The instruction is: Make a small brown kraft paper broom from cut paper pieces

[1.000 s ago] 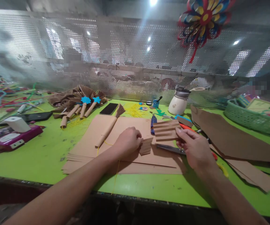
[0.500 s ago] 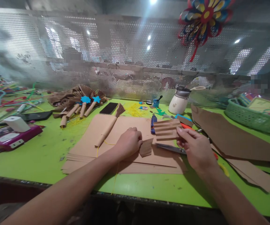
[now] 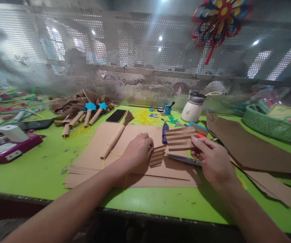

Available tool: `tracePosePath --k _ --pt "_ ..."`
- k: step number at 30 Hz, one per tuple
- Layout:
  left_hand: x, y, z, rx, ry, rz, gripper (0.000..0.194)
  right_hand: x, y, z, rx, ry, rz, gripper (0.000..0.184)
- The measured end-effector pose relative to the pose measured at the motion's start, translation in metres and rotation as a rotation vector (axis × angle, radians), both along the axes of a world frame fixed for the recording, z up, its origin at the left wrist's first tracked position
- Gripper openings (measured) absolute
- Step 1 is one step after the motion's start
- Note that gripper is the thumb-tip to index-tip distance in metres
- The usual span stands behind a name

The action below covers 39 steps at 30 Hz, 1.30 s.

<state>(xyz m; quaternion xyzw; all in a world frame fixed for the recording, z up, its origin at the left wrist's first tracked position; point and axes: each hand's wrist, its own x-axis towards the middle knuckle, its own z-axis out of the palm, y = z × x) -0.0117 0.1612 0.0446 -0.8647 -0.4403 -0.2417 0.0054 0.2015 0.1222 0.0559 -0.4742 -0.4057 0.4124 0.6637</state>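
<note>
My left hand point(image 3: 137, 152) is closed on a small pleated piece of brown paper point(image 3: 157, 157), above a stack of brown paper sheets point(image 3: 140, 131). Between thumb and fingers, my right hand point(image 3: 211, 158) grips a wider strip of pleated brown paper point(image 3: 179, 138). The scissors' blades point(image 3: 183, 159) point left from beneath the right hand. Whether that hand also holds the scissors, I cannot tell. A rolled paper tube with a fringed end point(image 3: 113, 141) lies on the stack left of my left hand. Behind the pleated strip stands a small blue bottle point(image 3: 165, 132).
Fringed paper tubes with blue paper shapes point(image 3: 89, 106) lie at the back left, near a phone point(image 3: 115, 115). A purple power strip point(image 3: 12, 148) is at far left. A white jar point(image 3: 192, 108), large brown sheets point(image 3: 246, 145) and a green basket point(image 3: 269, 125) are on the right.
The small piece in my left hand has tilted, so its pleats show more clearly than half a second ago. My right hand keeps its strip almost in place. The view has shifted slightly.
</note>
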Motion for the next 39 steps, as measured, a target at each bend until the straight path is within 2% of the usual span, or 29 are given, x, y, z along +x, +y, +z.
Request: tracePosePath --k 6,13,25,35,39 --pt "-0.001 0.002 0.003 -0.013 0.006 -0.03 0.01 0.001 -0.002 0.001 -0.011 -0.035 -0.005 0.019" --pt "0.0 -0.001 0.009 -0.05 0.003 -0.008 0.016 0.001 -0.002 0.0 -0.001 -0.032 -0.021 0.02" --pt "0.0 0.0 0.009 -0.06 -0.02 -0.049 0.015 -0.002 -0.005 0.005 -0.018 -0.093 -0.033 0.023" --pt "0.0 0.0 -0.007 -0.03 -0.006 -0.094 0.01 -0.001 -0.004 0.002 -0.011 -0.035 -0.021 0.021" --pt "0.001 -0.001 -0.006 -0.064 -0.008 -0.106 0.014 -0.002 -0.003 0.002 0.003 -0.02 -0.012 0.023"
